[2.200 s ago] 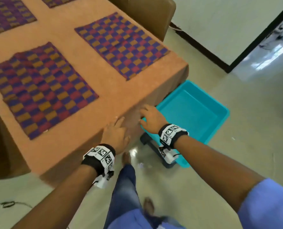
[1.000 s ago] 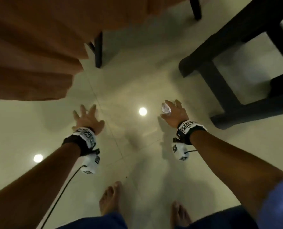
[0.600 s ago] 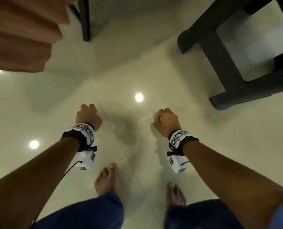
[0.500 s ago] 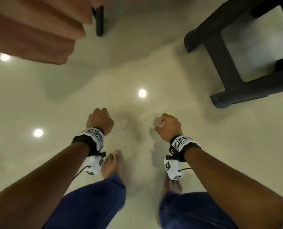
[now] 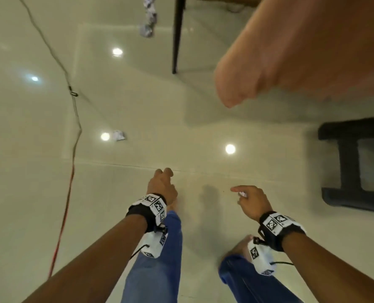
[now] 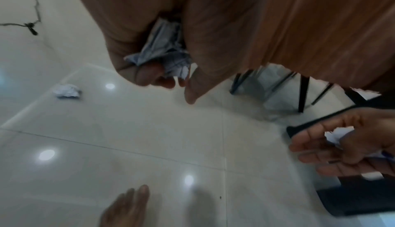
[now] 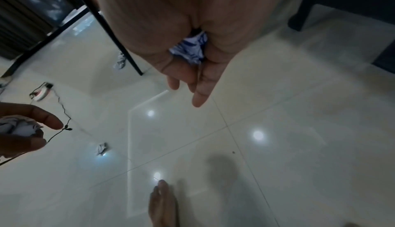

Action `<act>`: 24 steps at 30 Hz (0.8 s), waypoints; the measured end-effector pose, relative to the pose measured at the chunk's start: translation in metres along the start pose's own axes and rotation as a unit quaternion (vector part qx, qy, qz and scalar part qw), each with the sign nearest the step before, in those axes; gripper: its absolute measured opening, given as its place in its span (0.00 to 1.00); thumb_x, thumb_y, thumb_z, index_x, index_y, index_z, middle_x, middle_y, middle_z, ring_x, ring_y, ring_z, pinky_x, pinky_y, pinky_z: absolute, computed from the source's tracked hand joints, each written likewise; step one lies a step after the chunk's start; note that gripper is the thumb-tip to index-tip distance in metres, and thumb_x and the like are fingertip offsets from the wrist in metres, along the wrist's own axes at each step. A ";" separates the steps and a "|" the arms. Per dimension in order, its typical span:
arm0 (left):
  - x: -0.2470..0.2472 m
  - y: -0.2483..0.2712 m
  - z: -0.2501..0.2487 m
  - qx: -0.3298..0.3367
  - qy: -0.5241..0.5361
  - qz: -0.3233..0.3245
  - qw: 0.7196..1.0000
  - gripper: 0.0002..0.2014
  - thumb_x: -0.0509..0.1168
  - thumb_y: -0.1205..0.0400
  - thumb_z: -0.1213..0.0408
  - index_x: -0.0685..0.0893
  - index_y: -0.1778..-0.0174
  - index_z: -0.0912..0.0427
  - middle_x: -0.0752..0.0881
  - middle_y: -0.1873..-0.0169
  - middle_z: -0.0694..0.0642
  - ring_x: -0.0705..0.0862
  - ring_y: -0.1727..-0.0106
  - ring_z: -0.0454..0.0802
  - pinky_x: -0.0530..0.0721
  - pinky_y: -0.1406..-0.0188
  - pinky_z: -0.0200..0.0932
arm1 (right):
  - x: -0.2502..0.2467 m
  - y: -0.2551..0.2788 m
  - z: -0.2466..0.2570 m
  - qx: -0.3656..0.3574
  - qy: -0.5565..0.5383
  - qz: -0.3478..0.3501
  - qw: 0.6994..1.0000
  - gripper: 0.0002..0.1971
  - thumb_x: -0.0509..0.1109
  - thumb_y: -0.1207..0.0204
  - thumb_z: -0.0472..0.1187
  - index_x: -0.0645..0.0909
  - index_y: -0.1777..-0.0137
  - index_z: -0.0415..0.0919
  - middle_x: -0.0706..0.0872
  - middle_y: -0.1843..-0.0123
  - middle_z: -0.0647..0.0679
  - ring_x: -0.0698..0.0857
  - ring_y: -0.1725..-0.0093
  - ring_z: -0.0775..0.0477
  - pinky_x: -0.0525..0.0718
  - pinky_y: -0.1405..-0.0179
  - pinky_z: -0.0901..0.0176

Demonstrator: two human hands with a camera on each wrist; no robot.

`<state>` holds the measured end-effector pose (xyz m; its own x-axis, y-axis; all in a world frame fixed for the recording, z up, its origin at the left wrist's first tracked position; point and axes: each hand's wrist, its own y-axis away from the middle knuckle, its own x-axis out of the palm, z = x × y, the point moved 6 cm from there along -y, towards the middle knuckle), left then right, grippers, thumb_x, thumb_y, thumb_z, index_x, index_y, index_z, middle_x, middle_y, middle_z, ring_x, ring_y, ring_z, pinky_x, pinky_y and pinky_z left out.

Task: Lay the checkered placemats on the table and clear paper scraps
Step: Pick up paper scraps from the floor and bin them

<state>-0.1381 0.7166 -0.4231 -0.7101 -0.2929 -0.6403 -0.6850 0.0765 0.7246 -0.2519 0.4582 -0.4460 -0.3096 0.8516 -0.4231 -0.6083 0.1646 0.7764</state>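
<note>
My left hand (image 5: 162, 182) hangs over the tiled floor, its fingers curled round a crumpled paper scrap (image 6: 164, 58). To its right, my right hand (image 5: 246, 196) holds another crumpled scrap with blue print (image 7: 192, 49) against its palm, the forefinger pointing left. Ahead and to the left of the left hand, a loose paper scrap (image 5: 118, 135) lies on the floor. More scraps (image 5: 147, 18) lie farther off beside a thin black leg. No placemats are in view.
The orange tablecloth (image 5: 302, 51) hangs down at the upper right. A black stool (image 5: 352, 165) stands on the right. A cable (image 5: 72, 132) runs along the floor on the left. My bare feet and blue trouser legs are below the hands.
Both hands closed round scraps picked off the floor. My view has swung left, away from the stool, and a further scrap and the cable have come into sight.
</note>
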 end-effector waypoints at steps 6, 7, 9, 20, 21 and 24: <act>-0.098 -0.035 0.108 -0.066 0.068 -0.030 0.995 0.14 0.64 0.18 0.49 0.85 0.54 0.57 0.88 0.57 0.57 0.85 0.51 0.58 0.73 0.59 0.40 | 0.051 -0.047 0.144 -0.041 0.127 0.046 0.990 0.04 0.78 0.27 0.47 0.91 0.56 0.50 0.91 0.56 0.52 0.90 0.55 0.49 0.87 0.47 0.57; -0.110 -0.041 0.123 -0.065 0.061 -0.034 0.995 0.17 0.64 0.19 0.46 0.85 0.60 0.56 0.86 0.64 0.56 0.85 0.55 0.57 0.72 0.62 0.39 | 0.062 -0.056 0.167 -0.043 0.157 0.056 0.985 0.09 0.78 0.28 0.53 0.90 0.61 0.49 0.89 0.63 0.52 0.89 0.61 0.49 0.88 0.53 0.59; -0.138 -0.058 0.162 -0.076 0.064 -0.039 0.994 0.23 0.62 0.20 0.40 0.82 0.71 0.55 0.81 0.75 0.52 0.84 0.64 0.55 0.72 0.68 0.40 | 0.097 -0.082 0.218 -0.052 0.216 0.072 0.972 0.20 0.73 0.26 0.60 0.87 0.67 0.45 0.86 0.68 0.49 0.86 0.64 0.45 0.85 0.60 0.60; -0.151 -0.228 0.279 -0.095 0.127 -0.038 0.987 0.16 0.59 0.17 0.46 0.77 0.38 0.50 0.87 0.52 0.57 0.85 0.50 0.60 0.79 0.57 0.46 | 0.218 -0.240 0.408 -0.172 0.357 0.004 0.918 0.35 0.51 0.19 0.68 0.79 0.73 0.41 0.80 0.73 0.48 0.78 0.67 0.40 0.73 0.63 0.56; -0.136 -0.259 0.283 -0.086 0.117 -0.028 0.989 0.21 0.59 0.17 0.46 0.72 0.30 0.48 0.86 0.48 0.59 0.85 0.48 0.61 0.81 0.53 0.49 | 0.220 -0.269 0.410 -0.182 0.364 -0.005 0.913 0.35 0.52 0.20 0.68 0.78 0.74 0.40 0.79 0.75 0.48 0.78 0.67 0.39 0.73 0.63 0.55; -0.092 -0.327 0.291 -0.077 0.052 0.018 0.996 0.35 0.62 0.21 0.41 0.55 0.20 0.38 0.74 0.34 0.60 0.83 0.43 0.66 0.78 0.51 0.51 | 0.217 -0.342 0.414 -0.208 0.391 -0.011 0.897 0.34 0.52 0.20 0.68 0.73 0.77 0.42 0.77 0.76 0.50 0.79 0.66 0.38 0.72 0.62 0.55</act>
<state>0.1038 0.9964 -0.6751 -0.7078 -0.3897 -0.5892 -0.6203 -0.0561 0.7824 0.1915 0.7928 -0.6096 -0.6126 0.2151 -0.7606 -0.7904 -0.1603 0.5913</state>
